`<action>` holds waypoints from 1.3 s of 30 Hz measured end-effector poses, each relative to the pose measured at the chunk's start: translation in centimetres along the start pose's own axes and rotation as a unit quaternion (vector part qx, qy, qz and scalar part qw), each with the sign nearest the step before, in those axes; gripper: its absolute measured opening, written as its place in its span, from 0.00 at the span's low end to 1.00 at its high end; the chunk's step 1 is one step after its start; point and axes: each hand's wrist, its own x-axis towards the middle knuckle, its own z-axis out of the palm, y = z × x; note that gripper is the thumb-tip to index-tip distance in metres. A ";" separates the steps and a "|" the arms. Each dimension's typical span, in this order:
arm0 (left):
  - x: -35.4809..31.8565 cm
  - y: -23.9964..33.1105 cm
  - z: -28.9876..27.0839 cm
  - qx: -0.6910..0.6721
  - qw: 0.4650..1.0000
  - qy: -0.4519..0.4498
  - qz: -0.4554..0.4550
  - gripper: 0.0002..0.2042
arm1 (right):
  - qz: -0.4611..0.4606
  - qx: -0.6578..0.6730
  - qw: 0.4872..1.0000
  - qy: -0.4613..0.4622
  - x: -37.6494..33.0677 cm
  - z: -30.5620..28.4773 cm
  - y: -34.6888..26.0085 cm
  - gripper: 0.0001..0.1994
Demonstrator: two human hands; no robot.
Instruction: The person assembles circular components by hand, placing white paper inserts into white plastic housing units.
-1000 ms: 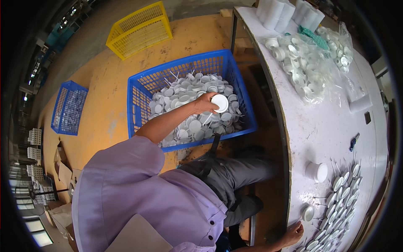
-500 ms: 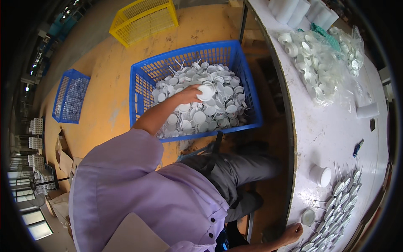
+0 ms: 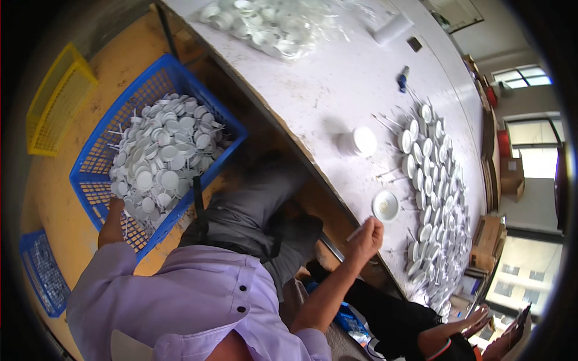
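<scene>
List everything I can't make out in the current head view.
Head view:
- Left hand: small and dim against the white discs; grip unclear.
- Right hand: its own curl hides any contents.
- Bag of white caps: cut off by the top edge.
- Round dish: specks too small to identify.

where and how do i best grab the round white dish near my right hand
Pinch the dish by its rim, probably with the right hand, coming from the near edge of the table: it lies flat, open side up, the hand is close there, and discs with sticks crowd the other side.
</scene>
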 end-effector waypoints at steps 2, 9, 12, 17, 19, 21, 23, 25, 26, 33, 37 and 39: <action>-1.9 5.4 -4.0 -0.287 0.938 0.186 -0.053 0.16 | -0.003 0.063 0.998 -0.007 -0.8 0.5 -1.1 0.05; -29.5 34.1 -30.6 -0.628 0.576 -0.110 0.511 0.13 | 0.024 0.109 0.993 -0.031 -3.1 4.0 -3.1 0.05; -36.5 41.1 -35.4 -0.589 0.469 -0.266 0.602 0.23 | 0.020 0.093 0.994 -0.045 -3.9 4.4 -2.8 0.05; -43.3 46.0 -36.2 -0.472 0.482 -0.277 0.685 0.37 | -0.015 0.119 0.983 -0.138 -5.1 4.6 -0.8 0.11; -44.3 46.3 -35.9 -0.494 0.487 -0.225 0.685 0.37 | -0.003 0.139 0.978 -0.154 -5.5 4.4 -0.8 0.13; -43.9 46.0 -35.4 -0.505 0.506 -0.188 0.674 0.37 | 0.020 0.128 0.974 -0.184 -5.1 4.3 -1.3 0.12; -42.7 45.4 -34.7 -0.547 0.517 -0.117 0.648 0.37 | 0.047 0.073 0.966 -0.242 -3.0 3.6 -1.7 0.09; -40.9 45.1 -34.6 -0.552 0.537 -0.086 0.632 0.37 | 0.083 0.057 0.991 -0.092 0.4 4.4 -3.2 0.07; -40.4 45.1 -34.3 -0.544 0.551 -0.068 0.629 0.37 | 0.049 0.037 0.996 -0.059 2.2 5.1 -4.0 0.08; -37.8 46.8 -37.3 -0.469 0.515 -0.068 0.714 0.39 | 0.062 -0.022 0.994 -0.091 9.7 10.2 -4.8 0.17; -37.0 49.9 -39.1 -0.412 0.505 -0.100 0.752 0.38 | 0.033 -0.031 0.993 -0.106 10.2 10.8 -3.5 0.17; -37.2 50.9 -39.2 -0.403 0.495 -0.109 0.762 0.38 | 0.035 -0.014 0.994 -0.100 10.0 10.9 -3.4 0.16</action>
